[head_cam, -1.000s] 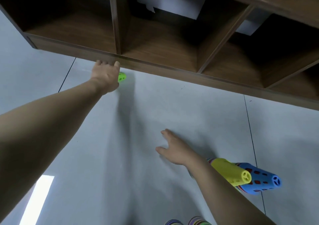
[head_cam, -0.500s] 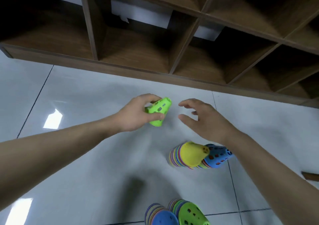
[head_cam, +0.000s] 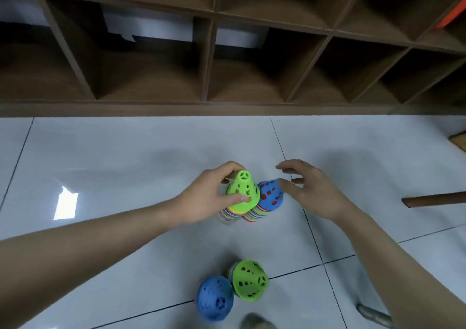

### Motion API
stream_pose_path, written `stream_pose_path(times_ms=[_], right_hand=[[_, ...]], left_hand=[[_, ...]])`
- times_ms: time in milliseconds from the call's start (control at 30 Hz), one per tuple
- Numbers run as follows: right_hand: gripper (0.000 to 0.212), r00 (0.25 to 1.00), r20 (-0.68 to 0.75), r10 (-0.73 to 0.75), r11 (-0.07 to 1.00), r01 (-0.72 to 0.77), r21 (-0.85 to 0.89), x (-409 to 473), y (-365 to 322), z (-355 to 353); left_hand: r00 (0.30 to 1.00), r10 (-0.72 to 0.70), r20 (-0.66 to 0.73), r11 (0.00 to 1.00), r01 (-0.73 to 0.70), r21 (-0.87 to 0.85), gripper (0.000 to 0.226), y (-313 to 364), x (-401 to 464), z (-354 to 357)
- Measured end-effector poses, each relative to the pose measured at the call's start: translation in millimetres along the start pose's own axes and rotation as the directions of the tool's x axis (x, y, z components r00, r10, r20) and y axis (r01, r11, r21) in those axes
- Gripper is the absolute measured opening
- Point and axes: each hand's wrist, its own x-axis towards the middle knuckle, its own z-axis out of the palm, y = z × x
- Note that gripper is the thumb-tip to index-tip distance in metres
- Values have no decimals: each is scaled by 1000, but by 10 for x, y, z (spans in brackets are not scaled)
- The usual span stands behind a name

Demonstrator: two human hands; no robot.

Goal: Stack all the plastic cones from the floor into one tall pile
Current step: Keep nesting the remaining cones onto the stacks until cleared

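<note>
Looking down from the head camera: left hand (head_cam: 210, 200) gripped a green cone (head_cam: 243, 190), thumb and fingers curled round it, seated atop a multicoloured stack (head_cam: 230, 214) on the tiled floor (head_cam: 126, 167). Right hand (head_cam: 309, 190) hovered with loosely spread fingers, holding nothing, beside a blue-topped stack (head_cam: 271, 195). Nearer, two more piles stood, blue-capped (head_cam: 214, 301) and green-capped (head_cam: 249, 282). Wooden shelving (head_cam: 209, 63) ran behind.
</note>
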Motion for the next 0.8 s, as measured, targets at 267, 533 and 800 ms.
stream_pose_path(times_ms=[267,533,800], right_hand=[[20,943,-305,-134,980,171,99,-400,-105,310],[66,983,-164,-83,988,103,115,-440,-127,940],[72,997,-73,14,972,4,237,-405,-20,1078]], left_hand=[[999,-13,36,985,7,170,40,-186,-15,133],[988,-151,41,949,133,287,75,-493,-155,119],[930,-357,89,836,276,474,106,-1144,-235,98]])
